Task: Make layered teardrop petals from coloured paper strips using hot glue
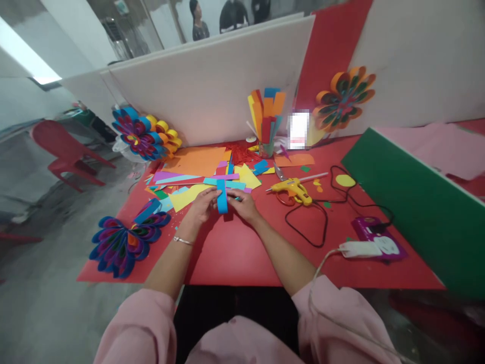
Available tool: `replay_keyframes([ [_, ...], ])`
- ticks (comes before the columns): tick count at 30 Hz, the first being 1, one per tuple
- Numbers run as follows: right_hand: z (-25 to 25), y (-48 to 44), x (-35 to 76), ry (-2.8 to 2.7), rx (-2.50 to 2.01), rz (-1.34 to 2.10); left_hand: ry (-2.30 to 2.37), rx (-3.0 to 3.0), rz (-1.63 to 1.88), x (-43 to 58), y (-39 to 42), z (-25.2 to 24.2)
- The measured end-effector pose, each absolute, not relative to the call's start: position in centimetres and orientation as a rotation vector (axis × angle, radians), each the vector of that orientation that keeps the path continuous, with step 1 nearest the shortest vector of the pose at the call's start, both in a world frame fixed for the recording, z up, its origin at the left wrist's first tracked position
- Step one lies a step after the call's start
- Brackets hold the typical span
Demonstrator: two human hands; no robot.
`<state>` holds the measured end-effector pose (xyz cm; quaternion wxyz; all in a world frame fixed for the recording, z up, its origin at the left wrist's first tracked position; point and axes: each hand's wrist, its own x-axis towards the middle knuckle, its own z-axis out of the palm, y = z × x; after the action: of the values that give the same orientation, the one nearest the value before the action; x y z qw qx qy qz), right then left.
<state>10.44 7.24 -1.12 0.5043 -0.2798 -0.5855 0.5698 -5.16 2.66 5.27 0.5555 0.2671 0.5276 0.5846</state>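
Note:
A blue paper strip (222, 198), bent into a loop, is held between my two hands above the red table. My left hand (204, 203) pinches its left side. On the other side, my right hand (243, 203) has its fingers closed at the loop, partly hidden behind it. Just beyond the hands lie loose coloured strips, among them a purple strip (223, 177) and a yellow paper piece (248, 176). Left of my left hand rests a flower of blue, purple and green paper loops (123, 242).
A yellow glue gun (291, 191) with a black cord lies to the right, near a purple power strip box (379, 237). A jar of paper strips (267, 121) stands at the back. A green board (413, 207) edges the right side. Paper flowers (142, 134) sit back left.

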Motion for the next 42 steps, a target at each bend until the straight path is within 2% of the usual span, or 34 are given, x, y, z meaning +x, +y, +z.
replay_keyframes([
  [8,-0.2,6.7,10.9,-1.321,-0.765,1.487,1.271,0.485,1.479,-6.4,3.6,4.6],
  [18,1.1,5.7,11.3,-1.098,-0.582,2.005,1.229,0.464,1.519,-6.0,3.9,4.4],
  [25,1.2,6.2,11.4,-0.944,-0.591,2.025,1.172,0.589,1.481,-5.6,2.6,5.6],
  [34,0.7,6.5,11.1,-0.927,-0.595,1.993,1.340,0.667,1.462,-8.2,0.6,7.2],
  [42,0.7,6.7,11.0,-0.909,-0.604,1.987,1.447,0.988,1.165,-10.6,0.4,9.2],
])
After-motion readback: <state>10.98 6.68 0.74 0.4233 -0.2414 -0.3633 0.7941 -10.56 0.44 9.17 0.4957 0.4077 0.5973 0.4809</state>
